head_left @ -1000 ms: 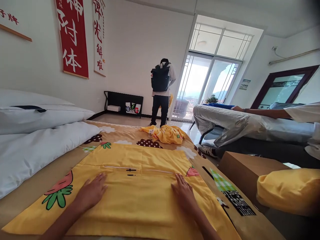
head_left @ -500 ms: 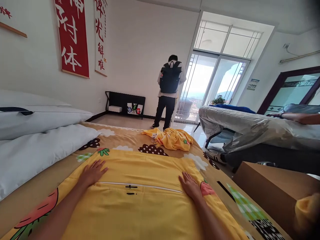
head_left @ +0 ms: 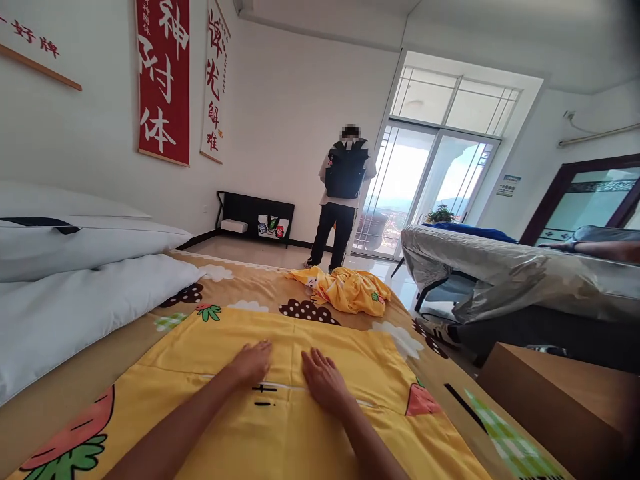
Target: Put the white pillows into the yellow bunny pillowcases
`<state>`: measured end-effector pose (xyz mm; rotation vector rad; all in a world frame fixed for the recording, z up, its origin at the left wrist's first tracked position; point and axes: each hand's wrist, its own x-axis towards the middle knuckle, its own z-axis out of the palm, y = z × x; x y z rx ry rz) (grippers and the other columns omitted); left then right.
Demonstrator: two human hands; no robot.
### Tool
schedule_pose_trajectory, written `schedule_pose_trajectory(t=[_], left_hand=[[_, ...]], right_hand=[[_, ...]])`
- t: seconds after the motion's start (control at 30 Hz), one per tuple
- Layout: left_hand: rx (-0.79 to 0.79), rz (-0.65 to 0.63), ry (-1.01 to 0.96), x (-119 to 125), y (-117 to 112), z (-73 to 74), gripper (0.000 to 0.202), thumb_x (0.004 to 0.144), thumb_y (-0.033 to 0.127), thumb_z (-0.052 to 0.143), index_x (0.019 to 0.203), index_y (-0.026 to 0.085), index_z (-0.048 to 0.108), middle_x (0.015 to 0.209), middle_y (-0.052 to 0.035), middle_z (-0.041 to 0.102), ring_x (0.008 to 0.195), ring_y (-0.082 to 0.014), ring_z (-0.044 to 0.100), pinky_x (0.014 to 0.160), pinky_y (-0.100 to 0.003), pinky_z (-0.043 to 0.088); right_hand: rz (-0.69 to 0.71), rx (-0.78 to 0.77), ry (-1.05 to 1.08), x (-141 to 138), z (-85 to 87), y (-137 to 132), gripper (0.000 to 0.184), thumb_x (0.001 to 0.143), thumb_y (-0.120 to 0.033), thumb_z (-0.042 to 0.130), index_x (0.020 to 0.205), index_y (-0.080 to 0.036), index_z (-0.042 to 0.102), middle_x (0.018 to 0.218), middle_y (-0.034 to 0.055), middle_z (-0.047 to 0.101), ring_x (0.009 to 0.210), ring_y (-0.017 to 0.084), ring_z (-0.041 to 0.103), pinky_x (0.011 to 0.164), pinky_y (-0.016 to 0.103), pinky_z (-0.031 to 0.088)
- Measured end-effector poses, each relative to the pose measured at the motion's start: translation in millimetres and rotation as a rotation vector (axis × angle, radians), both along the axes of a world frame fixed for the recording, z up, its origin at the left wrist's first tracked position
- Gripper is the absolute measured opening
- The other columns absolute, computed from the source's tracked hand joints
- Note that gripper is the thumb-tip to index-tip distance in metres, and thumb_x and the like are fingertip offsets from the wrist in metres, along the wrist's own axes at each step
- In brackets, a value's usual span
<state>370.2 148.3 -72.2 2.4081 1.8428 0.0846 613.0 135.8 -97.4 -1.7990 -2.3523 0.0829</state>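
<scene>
A yellow pillowcase with printed carrots lies spread flat before me. A white zip-like line crosses it, partly covered by my arms, with small black marks near its middle. My left hand rests palm down on the cloth just left of the centre crease, its fingers stretched out. On the other side of the crease, my right hand also lies flat with its fingers extended. Neither hand grips anything. Beyond the pillowcase sits a crumpled yellow cloth with a similar print.
White pillows are stacked at left on the patterned bedspread. A cardboard box stands at right. Behind it is a plastic-covered surface with another person's arm over it. A person with a backpack stands near the glass doors.
Both hands have moved inward across the pillowcase, from its left and right sides to near the centre crease. The view has tilted slightly upward.
</scene>
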Motion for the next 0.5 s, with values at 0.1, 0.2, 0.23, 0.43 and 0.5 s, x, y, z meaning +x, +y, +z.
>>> schedule_pose_trajectory(t=[0.1,0.2,0.23,0.43,0.5], left_hand=[[0.021,-0.086,-0.025,41,17,-9.1,0.056,0.093,0.028,0.034,0.148,0.023,0.038,0.156,-0.0051,0.031,0.145,-0.0187,0.028,0.118,-0.044,0.021],[0.017,0.005,-0.022,10,37,-9.7,0.055,0.097,0.04,0.024,0.149,0.026,0.036,0.158,-0.0026,0.027,0.146,-0.0196,0.025,0.118,-0.047,0.019],[0.01,0.059,-0.015,-17,42,-8.6,0.057,0.097,0.044,0.023,0.149,0.026,0.036,0.158,-0.0029,0.026,0.146,-0.0209,0.024,0.117,-0.047,0.02],[0.059,0.46,0.062,-200,52,-18.9,0.06,0.094,0.046,0.028,0.148,0.023,0.038,0.155,-0.0087,0.035,0.145,-0.0314,0.025,0.114,-0.058,0.019],[0.098,0.494,0.068,-221,51,-24.5,0.06,0.093,0.049,0.029,0.147,0.026,0.039,0.154,-0.0078,0.036,0.144,-0.0299,0.027,0.113,-0.059,0.02]], right_hand=[[0.097,0.005,0.064,-43,1.0,20,0.054,0.096,-0.046,0.026,0.148,-0.035,0.037,0.154,0.0007,0.035,0.144,0.02,0.028,0.117,0.042,0.025],[0.007,-0.051,0.063,-20,6.4,42,0.057,0.095,-0.053,0.025,0.148,-0.035,0.037,0.155,0.0009,0.033,0.145,0.022,0.026,0.117,0.046,0.023],[-0.051,-0.078,0.045,1,7.8,47,0.059,0.095,-0.056,0.023,0.148,-0.035,0.037,0.156,-0.0004,0.03,0.145,0.021,0.024,0.118,0.045,0.021],[-0.478,-0.156,-0.17,158,-2.3,58,0.066,0.095,-0.049,0.018,0.155,-0.021,0.018,0.162,0.0019,0.011,0.148,0.021,0.01,0.118,0.052,0.011],[-0.562,-0.117,-0.287,181,-10.2,61,0.063,0.096,-0.047,0.016,0.155,-0.024,0.016,0.162,-0.0008,0.01,0.149,0.019,0.009,0.118,0.053,0.01]])
